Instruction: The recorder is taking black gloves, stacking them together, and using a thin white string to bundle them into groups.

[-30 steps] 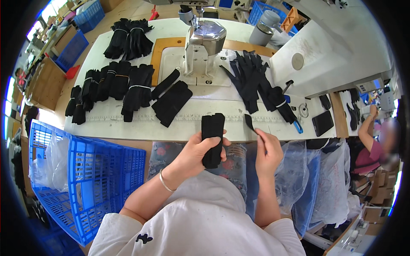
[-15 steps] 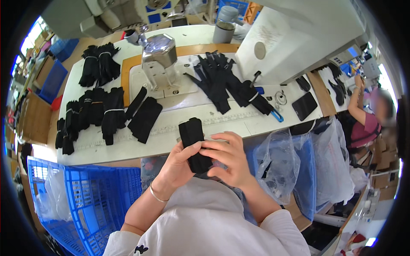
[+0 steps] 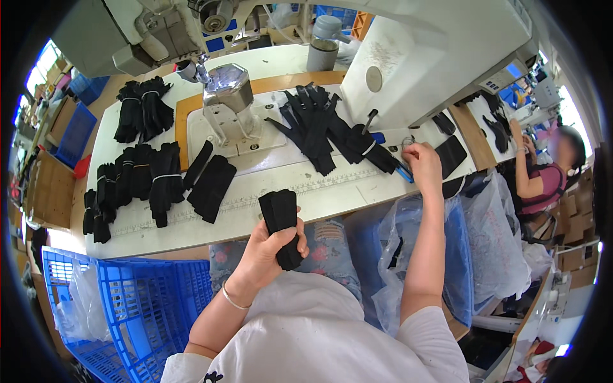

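My left hand (image 3: 265, 250) is closed around a stack of black fabric strips (image 3: 280, 220), held upright over the table's front edge. At the right, my right hand (image 3: 423, 163) reaches down to the tabletop, its fingertips pinched together at some thin pale loops (image 3: 407, 142); whether one is between them is hidden. Close to that hand lie a blue-handled tool (image 3: 403, 173), a dark phone (image 3: 451, 155) and a banded bundle of black strips (image 3: 370, 148). Loose black strips (image 3: 313, 127) fan out left of it.
Several banded black bundles (image 3: 167, 182) line the table's left side, with loose strips (image 3: 212, 188) beside them. A sewing machine (image 3: 228, 96) stands mid-table. Blue crates (image 3: 147, 306) and a plastic-lined bin (image 3: 456, 255) flank my lap. Another person (image 3: 543, 182) works at far right.
My right hand has left the black stack and moved right to the thin loops. My left hand keeps hold of the stack, now slightly lower. The view has shifted a little.
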Motion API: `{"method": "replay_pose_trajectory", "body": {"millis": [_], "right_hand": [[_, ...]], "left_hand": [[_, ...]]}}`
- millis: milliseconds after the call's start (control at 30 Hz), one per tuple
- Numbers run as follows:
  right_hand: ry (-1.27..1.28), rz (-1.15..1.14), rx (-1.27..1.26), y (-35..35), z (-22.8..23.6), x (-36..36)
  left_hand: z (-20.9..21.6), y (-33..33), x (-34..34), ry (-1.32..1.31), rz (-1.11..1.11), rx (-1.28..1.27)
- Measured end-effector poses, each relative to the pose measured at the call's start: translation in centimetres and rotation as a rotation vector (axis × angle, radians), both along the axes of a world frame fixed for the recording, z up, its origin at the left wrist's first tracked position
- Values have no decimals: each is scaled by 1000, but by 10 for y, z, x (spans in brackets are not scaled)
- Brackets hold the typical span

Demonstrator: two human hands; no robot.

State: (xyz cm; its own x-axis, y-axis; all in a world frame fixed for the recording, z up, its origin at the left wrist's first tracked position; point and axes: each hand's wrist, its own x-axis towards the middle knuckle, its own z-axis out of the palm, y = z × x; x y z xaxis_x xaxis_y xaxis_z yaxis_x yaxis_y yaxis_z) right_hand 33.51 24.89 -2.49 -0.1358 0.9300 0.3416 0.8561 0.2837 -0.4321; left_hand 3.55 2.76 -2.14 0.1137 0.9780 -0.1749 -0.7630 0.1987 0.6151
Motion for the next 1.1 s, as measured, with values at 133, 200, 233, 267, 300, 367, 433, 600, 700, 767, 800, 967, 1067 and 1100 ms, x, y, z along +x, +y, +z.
{"method": "replay_pose_trajectory", "body": {"millis": [133,200,233,267,300,367,433,600,700,767,800,967,1067,1100], "right_hand": [[191,-51,208,4,-10,1],[196,-35,105,1,-3,-2],[203,-21,5,-1,1,-3],[99,39,-12,-3,4,-4],[98,36,-11,-3,1,-2],[-17,43,15,1,-6,1],[18,29,74,0,-7,5],[398,-52,74,-13,12,-14],[558,82,33,-53,43,-55],[660,320,-13,-82,41,-82],[522,387,23,-101,45,-98],[764,599,-305,-145,24,-141],[1072,607,-519,-151,22,-153],[1072,612,-526,-151,19,-156]], "left_hand": [[-4,3,5,130,23,53],[-4,2,5,268,16,115],[-4,0,4,267,17,112],[-2,1,3,286,-5,108],[-1,1,3,305,-26,103],[0,0,4,276,-18,90],[1,-1,6,246,-5,75],[-4,-2,8,211,93,15],[-3,-6,0,261,-3,31],[8,-7,-1,265,-17,26],[10,-7,1,270,-9,65],[10,-8,-9,273,-76,79],[6,-11,-21,260,-79,-4],[2,-12,-24,244,-76,-20]]}}
